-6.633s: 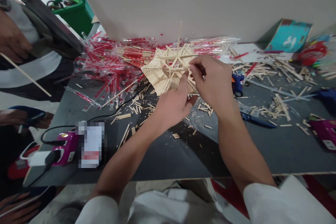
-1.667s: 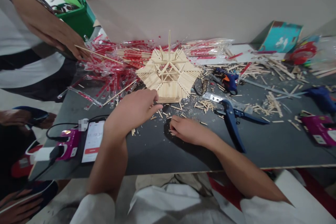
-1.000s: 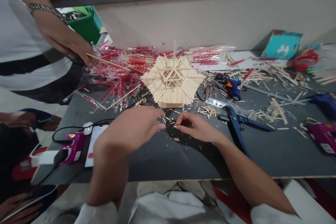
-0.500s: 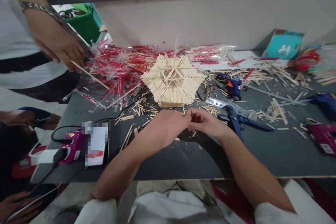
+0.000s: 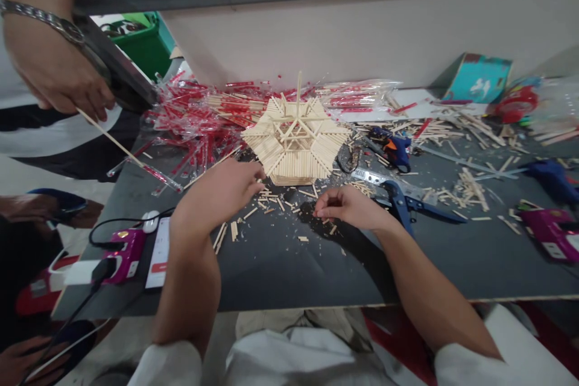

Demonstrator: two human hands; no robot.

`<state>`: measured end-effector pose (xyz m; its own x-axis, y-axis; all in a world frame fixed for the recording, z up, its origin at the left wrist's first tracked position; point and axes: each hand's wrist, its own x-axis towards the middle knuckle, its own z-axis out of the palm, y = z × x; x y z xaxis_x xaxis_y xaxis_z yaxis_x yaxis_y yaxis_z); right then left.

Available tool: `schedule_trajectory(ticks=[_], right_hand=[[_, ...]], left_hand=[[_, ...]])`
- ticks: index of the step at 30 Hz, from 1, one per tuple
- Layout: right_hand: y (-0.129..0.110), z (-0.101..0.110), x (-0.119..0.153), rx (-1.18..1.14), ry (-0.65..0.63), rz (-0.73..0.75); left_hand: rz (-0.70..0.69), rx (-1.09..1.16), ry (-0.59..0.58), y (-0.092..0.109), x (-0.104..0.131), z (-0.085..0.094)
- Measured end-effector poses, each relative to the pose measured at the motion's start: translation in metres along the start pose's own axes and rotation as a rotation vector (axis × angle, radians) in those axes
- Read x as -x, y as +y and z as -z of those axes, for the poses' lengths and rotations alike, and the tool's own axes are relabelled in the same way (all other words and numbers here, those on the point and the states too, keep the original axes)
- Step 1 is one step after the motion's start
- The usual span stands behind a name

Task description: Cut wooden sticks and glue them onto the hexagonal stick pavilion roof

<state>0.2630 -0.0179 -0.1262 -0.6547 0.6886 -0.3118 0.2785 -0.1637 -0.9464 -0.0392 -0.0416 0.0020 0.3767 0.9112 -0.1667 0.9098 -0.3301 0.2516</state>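
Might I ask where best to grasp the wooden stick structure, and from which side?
I'd probably grip the wooden stick structure by its stacked base, coming low from the near side, where the base shows below the flared panels; the upright stick on top looks too thin to hold.

I counted my two hands (image 5: 221, 190) (image 5: 350, 208), one wooden-stick model (image 5: 294, 164), two glue guns (image 5: 400, 154) (image 5: 549, 180), two purple power sockets (image 5: 125, 250) (image 5: 545, 230), one phone (image 5: 159, 253), one blue-handled cutter (image 5: 400, 208), one green bin (image 5: 145, 51) and one wristwatch (image 5: 72, 31).
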Motion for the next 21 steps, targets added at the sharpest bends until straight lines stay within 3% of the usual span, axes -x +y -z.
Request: schedule_trajectory(ticks=[5,10,13,16,21], right_hand=[[0.002,0.001,-0.004,0.014,0.062,-0.045],[0.005,0.000,-0.005,0.015,0.031,-0.071],[0.004,-0.002,-0.003,0.056,0.015,-0.089],[0.003,-0.002,-0.001,0.089,0.005,-0.107],[0.000,-0.002,0.002,0.186,0.034,-0.089]], left_hand=[[0.136,0.090,0.174,-0.017,0.000,0.003],[0.289,0.445,0.436,-0.019,-0.016,-0.008],[0.342,0.521,0.436,-0.018,-0.025,-0.014],[0.277,0.589,0.336,-0.014,-0.026,-0.014],[0.285,0.276,0.324,-0.014,-0.026,-0.011]])
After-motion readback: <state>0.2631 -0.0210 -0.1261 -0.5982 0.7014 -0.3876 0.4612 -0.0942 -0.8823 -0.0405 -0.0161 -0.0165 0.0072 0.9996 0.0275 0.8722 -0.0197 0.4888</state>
